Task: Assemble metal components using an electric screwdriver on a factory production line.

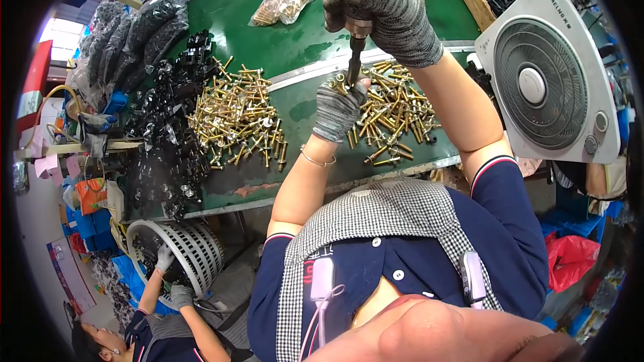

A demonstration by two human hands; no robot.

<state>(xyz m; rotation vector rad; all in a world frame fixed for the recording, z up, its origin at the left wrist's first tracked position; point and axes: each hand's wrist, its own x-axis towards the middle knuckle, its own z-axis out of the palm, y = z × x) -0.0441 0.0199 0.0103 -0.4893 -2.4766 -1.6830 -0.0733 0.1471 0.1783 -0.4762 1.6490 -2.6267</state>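
My right hand (404, 21), in a grey knit glove with bare fingertips, wraps round a dark power screwdriver (359, 27). Its shaft points down at my left hand (337, 112), gloved alike. The left fingers are closed round one or more brass-coloured bolts (341, 83), whose ends show at the fingertips beside the bit. Whether the bit is seated on a bolt I cannot tell. A heap of loose brass-coloured bolts (235, 117) lies left of my left hand. Another bolt heap (400, 104) spreads just right of it, below my right wrist.
Black plastic parts (161, 134) pile along the left of the green table (302, 47). A bag of bolts (284, 5) lies farther back. A grey fan (547, 70) stands at the right. At lower left, a co-worker's hands reach at a white basket (201, 255).
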